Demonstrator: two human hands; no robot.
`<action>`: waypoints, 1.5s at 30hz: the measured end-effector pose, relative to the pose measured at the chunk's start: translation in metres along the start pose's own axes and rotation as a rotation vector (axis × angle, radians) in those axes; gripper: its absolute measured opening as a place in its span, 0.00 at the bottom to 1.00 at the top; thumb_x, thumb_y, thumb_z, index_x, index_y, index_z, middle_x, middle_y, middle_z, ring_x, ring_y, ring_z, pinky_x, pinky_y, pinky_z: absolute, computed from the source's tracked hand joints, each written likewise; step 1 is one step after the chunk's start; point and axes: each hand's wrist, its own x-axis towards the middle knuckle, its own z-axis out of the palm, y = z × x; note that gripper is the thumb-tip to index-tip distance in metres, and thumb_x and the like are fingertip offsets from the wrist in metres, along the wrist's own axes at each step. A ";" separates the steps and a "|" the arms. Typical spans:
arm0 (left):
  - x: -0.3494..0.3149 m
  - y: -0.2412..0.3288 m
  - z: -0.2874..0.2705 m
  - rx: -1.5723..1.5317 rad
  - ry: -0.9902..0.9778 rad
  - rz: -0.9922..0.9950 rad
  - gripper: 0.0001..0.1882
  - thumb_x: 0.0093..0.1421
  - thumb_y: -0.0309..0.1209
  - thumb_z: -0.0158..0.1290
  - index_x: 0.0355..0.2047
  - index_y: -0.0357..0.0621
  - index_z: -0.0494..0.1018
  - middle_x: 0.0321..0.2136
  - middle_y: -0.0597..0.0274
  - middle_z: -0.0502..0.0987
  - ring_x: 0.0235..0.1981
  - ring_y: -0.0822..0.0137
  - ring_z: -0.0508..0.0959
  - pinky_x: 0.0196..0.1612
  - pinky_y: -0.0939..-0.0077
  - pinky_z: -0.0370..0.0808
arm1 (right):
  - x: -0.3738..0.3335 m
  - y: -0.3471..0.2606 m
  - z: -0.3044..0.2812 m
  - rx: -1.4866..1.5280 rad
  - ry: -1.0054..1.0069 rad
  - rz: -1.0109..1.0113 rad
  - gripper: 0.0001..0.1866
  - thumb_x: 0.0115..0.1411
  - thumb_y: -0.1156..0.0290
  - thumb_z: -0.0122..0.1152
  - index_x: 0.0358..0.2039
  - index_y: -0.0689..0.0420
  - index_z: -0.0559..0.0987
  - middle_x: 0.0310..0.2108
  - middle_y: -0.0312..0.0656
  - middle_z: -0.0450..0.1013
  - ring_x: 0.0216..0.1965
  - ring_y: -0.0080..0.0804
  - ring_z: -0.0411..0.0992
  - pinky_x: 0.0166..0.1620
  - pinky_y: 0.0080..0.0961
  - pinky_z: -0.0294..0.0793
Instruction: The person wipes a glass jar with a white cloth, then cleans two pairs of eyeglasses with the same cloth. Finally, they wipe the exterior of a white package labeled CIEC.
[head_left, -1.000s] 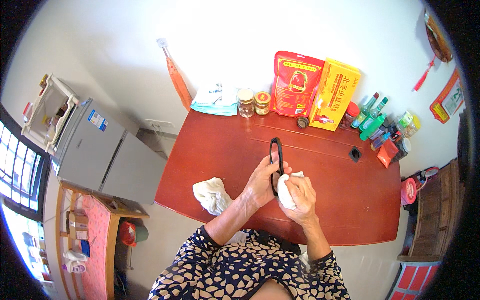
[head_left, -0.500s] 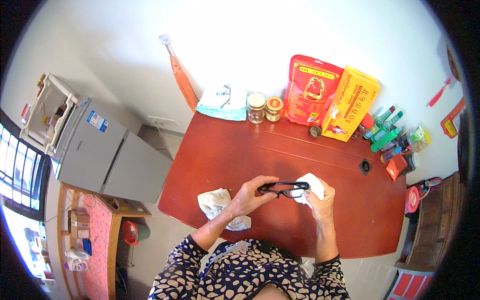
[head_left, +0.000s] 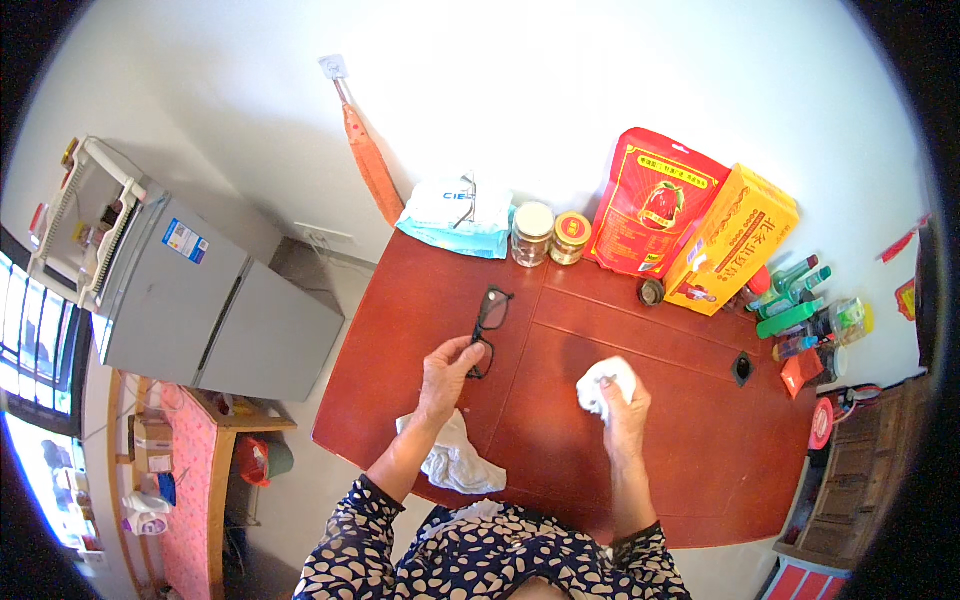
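My left hand [head_left: 446, 376] is closed on one end of a pair of black-framed glasses [head_left: 492, 309], which point away from me above the table's left half. Crumpled in my right hand [head_left: 627, 415] is a white tissue or cloth [head_left: 604, 387], held in the fingers apart from the glasses. Below my left wrist a whitish cloth [head_left: 460, 462] lies bunched near the table's front edge, partly covered by my forearm.
The red-brown table [head_left: 400, 330] bears a pale blue packet [head_left: 458, 215], two jars [head_left: 532, 236], a red pouch [head_left: 655, 205] and a yellow box [head_left: 733, 240] along the wall. Several bottles [head_left: 790, 318] crowd its right end. A grey fridge [head_left: 200, 300] stands to the left.
My hands have moved apart. The left carried the glasses left and away from me, turning them lengthwise, while the right withdrew from them with the white tissue or cloth.
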 end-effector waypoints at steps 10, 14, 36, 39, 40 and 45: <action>0.106 0.054 0.068 0.052 -0.030 0.252 0.21 0.56 0.32 0.61 0.44 0.29 0.71 0.27 0.62 0.78 0.26 0.77 0.74 0.28 0.84 0.71 | -0.027 0.061 -0.018 -0.657 -0.033 0.001 0.14 0.53 0.68 0.66 0.38 0.60 0.78 0.31 0.43 0.77 0.30 0.27 0.75 0.35 0.25 0.74; 0.145 0.047 0.088 0.138 0.009 0.333 0.22 0.52 0.33 0.65 0.41 0.31 0.69 0.25 0.62 0.76 0.24 0.77 0.73 0.26 0.84 0.69 | -0.027 0.074 -0.022 -0.699 -0.055 -0.106 0.15 0.51 0.68 0.67 0.37 0.60 0.78 0.31 0.47 0.77 0.32 0.36 0.77 0.36 0.29 0.74; 0.176 0.047 0.097 0.587 0.034 0.542 0.25 0.47 0.44 0.66 0.33 0.35 0.72 0.24 0.60 0.70 0.26 0.67 0.70 0.28 0.71 0.69 | -0.020 0.065 -0.019 -0.775 -0.070 -0.182 0.17 0.48 0.68 0.68 0.38 0.60 0.78 0.34 0.48 0.77 0.36 0.44 0.76 0.40 0.35 0.75; 0.171 0.051 0.098 0.662 0.102 0.576 0.25 0.48 0.43 0.65 0.35 0.35 0.70 0.27 0.58 0.69 0.29 0.65 0.69 0.32 0.69 0.69 | -0.019 0.064 -0.018 -0.787 -0.082 -0.157 0.16 0.48 0.68 0.68 0.37 0.60 0.78 0.33 0.48 0.77 0.36 0.45 0.76 0.40 0.36 0.75; 0.171 0.051 0.097 0.608 0.144 0.568 0.25 0.49 0.42 0.65 0.36 0.35 0.69 0.28 0.57 0.69 0.30 0.64 0.69 0.33 0.69 0.69 | -0.018 0.064 -0.018 -0.795 -0.091 -0.143 0.16 0.48 0.69 0.68 0.37 0.60 0.78 0.33 0.48 0.76 0.35 0.45 0.76 0.39 0.36 0.75; 0.207 0.044 0.062 0.587 0.368 0.646 0.25 0.50 0.37 0.64 0.40 0.35 0.65 0.35 0.49 0.67 0.38 0.54 0.68 0.41 0.61 0.67 | -0.021 0.071 -0.021 -0.749 -0.067 -0.123 0.14 0.47 0.69 0.68 0.34 0.60 0.77 0.31 0.49 0.76 0.33 0.46 0.75 0.37 0.36 0.74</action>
